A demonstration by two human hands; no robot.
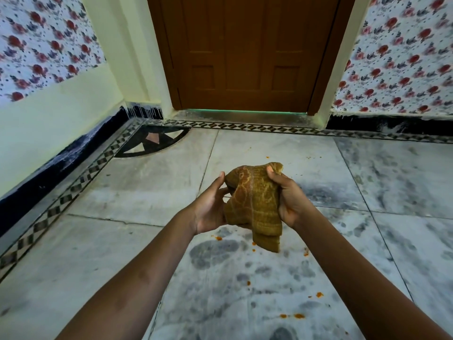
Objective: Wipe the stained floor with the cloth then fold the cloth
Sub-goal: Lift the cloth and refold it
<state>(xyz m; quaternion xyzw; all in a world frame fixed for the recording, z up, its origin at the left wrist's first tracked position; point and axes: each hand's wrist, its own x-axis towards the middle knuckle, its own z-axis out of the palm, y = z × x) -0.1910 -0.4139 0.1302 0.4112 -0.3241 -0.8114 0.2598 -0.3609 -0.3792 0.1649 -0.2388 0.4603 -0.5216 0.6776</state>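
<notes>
A mustard-yellow patterned cloth [255,204] hangs bunched in the air above the marble floor [122,241]. My right hand [289,200] grips its right side and top corner. My left hand [208,204] cups its left side, fingers against the fabric. One end of the cloth dangles down below both hands. Small orange stains [299,315] dot the floor beneath and in front of me, with more orange specks [219,238] under the cloth and a few orange flecks [267,157] farther toward the door.
A closed brown wooden door [245,52] stands straight ahead behind a stone threshold [240,116]. Floral-papered walls [402,57] flank it. A dark skirting and a checkered tile border [73,185] run along the left wall and the far edge.
</notes>
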